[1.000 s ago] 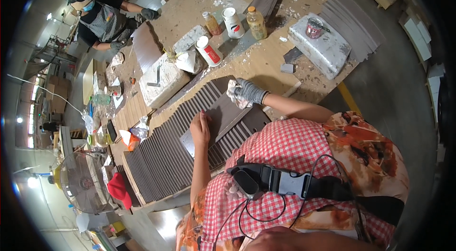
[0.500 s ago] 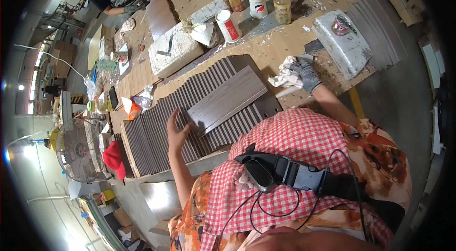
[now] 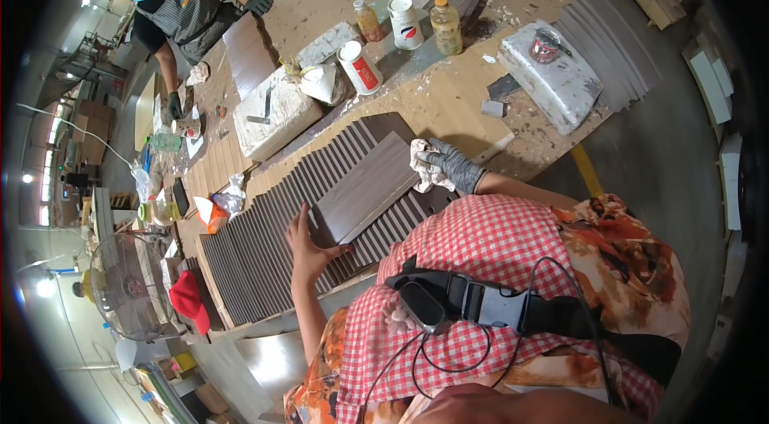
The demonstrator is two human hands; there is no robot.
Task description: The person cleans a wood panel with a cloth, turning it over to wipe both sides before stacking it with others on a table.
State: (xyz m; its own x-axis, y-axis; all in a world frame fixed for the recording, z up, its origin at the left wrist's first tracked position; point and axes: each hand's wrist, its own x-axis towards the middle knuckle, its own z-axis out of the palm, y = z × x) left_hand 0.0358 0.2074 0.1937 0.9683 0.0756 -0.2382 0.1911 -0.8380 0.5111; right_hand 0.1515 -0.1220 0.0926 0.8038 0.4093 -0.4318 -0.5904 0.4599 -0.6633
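Observation:
A grey-brown wood-grain plank [image 3: 364,187] lies slantwise on a long row of dark, narrow strips [image 3: 256,252]. At the plank's left end is my bare left hand [image 3: 311,252], thumb and fingers spread around the corner and appearing to touch it. My right hand [image 3: 455,167], in a grey glove, is closed on a crumpled white rag [image 3: 428,166]. It presses the rag at the plank's right end. The fingers under the rag are partly hidden.
Beyond the strips stand a plaster-smeared block [image 3: 276,119], white cups [image 3: 360,67] and a yellow-capped bottle [image 3: 445,27]. At right, a wrapped block [image 3: 553,79] sits beside fanned planks [image 3: 609,47]. A co-worker [image 3: 180,7] stands across the table; a fan [image 3: 132,288] is at left.
My right hand has brought the rag leftward from the tabletop onto the plank's right end. My left hand has stayed by the plank's left end. The co-worker's one hand has reached toward a cup.

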